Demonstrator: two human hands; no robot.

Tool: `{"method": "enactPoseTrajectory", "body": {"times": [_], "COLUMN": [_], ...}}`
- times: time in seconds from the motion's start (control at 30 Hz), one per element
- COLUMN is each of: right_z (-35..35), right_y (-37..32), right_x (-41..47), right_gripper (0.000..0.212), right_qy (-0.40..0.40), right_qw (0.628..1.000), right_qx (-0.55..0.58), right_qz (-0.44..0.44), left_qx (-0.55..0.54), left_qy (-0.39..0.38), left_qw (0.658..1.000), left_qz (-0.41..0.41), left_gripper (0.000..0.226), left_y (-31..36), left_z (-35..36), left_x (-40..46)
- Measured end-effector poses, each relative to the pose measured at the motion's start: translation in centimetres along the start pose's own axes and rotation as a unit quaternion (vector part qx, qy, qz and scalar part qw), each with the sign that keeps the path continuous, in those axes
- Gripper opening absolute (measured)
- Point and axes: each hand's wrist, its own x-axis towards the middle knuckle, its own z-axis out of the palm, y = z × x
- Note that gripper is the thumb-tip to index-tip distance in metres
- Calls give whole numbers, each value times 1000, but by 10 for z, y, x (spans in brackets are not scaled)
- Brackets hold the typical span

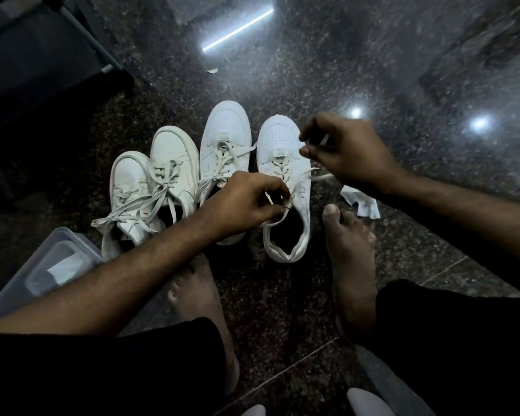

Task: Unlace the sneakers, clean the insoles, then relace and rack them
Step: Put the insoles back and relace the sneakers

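Several white sneakers stand in a row on the dark floor. The rightmost sneaker has its lace partly loosened and its opening faces me. My left hand pinches one end of that lace over the tongue. My right hand pinches the other lace end above and right of the toe. Its partner sneaker stands just to the left, laced. A second pair, a cream sneaker and another, lies further left with loose laces.
A crumpled white cloth lies on the floor right of the sneakers. A clear plastic box sits at the lower left. My bare feet rest near the shoes. A dark rack frame stands at the upper left.
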Motion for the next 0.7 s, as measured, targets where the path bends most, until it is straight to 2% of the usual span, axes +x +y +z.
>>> {"method": "enactPoseTrajectory", "body": {"times": [0.13,0.3,0.4,0.47,0.53,0.7], "right_z": [11,24,21,20,21,22], "right_y": [-17,-8,-1,3,6,9], "right_x": [-8,-14,-20,-22,-22,-20], "right_gripper": [16,10,9,8,8,9], "right_qy": [-63,-142,-175,-181,-185,-147], "right_qw": [995,989,984,983,981,986], "right_qx": [45,19,-8,-24,-49,-70], "right_qz": [-68,-21,-12,-15,-23,-25], "left_qx": [39,71,104,116,115,2], "left_qy": [-1,21,16,21,34,75], "left_qw": [997,994,991,989,989,997], "left_qz": [69,83,84,90,86,-3], "left_gripper": [20,15,20,26,21,7], "left_y": [-5,-11,-13,-14,-12,-8], "left_z": [6,13,13,13,13,13], "left_x": [0,-6,-7,-7,-5,-1]}}
